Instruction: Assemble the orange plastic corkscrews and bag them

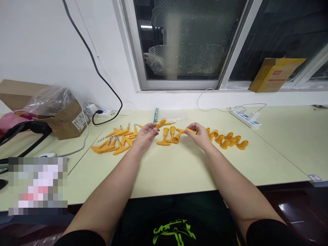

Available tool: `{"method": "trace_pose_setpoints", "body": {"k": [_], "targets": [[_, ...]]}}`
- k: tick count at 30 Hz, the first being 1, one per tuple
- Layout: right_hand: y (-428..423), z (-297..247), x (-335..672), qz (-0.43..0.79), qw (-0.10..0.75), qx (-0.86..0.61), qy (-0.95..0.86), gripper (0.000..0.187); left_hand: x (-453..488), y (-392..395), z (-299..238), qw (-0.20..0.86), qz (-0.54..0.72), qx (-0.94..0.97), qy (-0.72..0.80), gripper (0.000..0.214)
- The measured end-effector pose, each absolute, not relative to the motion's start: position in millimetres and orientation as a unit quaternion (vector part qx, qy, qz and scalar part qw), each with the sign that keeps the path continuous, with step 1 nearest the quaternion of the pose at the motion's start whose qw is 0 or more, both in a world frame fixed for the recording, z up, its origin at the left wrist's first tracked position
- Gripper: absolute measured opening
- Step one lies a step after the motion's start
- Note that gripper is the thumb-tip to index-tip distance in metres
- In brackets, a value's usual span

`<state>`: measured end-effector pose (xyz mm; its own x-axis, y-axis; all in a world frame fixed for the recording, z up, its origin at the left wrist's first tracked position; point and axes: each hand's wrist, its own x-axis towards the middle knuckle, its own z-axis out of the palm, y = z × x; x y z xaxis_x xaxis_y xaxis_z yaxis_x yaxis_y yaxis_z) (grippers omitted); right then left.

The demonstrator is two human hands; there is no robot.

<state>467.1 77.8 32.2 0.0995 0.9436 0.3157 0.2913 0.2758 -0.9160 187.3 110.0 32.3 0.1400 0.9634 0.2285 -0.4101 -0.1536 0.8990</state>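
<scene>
My left hand [146, 137] is closed on the T-shaped handle of a yellow corkscrew [161, 123], its metal spiral pointing right. In my right hand [201, 136], the fingers pinch a yellow plastic piece [191, 131], apparently a sleeve, partly hidden by the fingers. Between the hands, several yellow corkscrews with sleeves over their spirals [166, 136] lie on the table. Left of my left hand is a pile of corkscrews [120, 147] with bare spirals. Several loose yellow sleeves [224, 144] stand beyond my right hand.
A clear plastic bag [171, 114] lies behind the hands. Power strips [246, 118] sit near the wall, with a black cable [96, 66] hanging at left. An open cardboard box [69, 121] stands on the left of the table [169, 174]. A yellow carton [275, 75] leans on the windowsill.
</scene>
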Motion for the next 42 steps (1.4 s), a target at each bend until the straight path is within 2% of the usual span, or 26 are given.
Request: {"method": "trace_pose_setpoints", "body": {"k": [4,9,15,22,26,29,33,36,39,42], "targets": [[75,35,465,0.391,0.548,-0.473,-0.569,0.040,186,112,34,0.626,0.610,0.395,0.285,0.038],[75,30,456,0.439,0.546,-0.430,-0.569,0.040,184,115,33,0.646,0.608,0.359,0.289,0.033],[74,30,449,0.427,0.572,-0.415,-0.565,0.043,186,113,31,0.653,0.581,0.383,0.297,0.029],[74,27,445,0.448,0.565,-0.385,-0.577,0.043,194,107,29,0.682,0.532,0.403,0.300,0.033],[73,28,445,0.430,0.564,-0.385,-0.590,0.040,193,100,31,0.609,0.481,0.521,0.355,0.031],[71,27,445,0.410,0.528,-0.394,-0.631,0.035,194,95,34,0.563,0.438,0.589,0.380,0.038],[67,26,441,0.330,0.486,-0.396,-0.705,0.026,201,91,35,0.575,0.424,0.591,0.376,0.031],[66,26,439,0.276,0.482,-0.390,-0.734,0.022,208,90,35,0.613,0.427,0.526,0.407,0.033],[64,29,440,0.278,0.484,-0.371,-0.742,0.022,212,88,35,0.689,0.386,0.449,0.417,0.037],[62,31,440,0.324,0.469,-0.383,-0.726,0.030,215,86,35,0.693,0.385,0.456,0.405,0.044]]}}
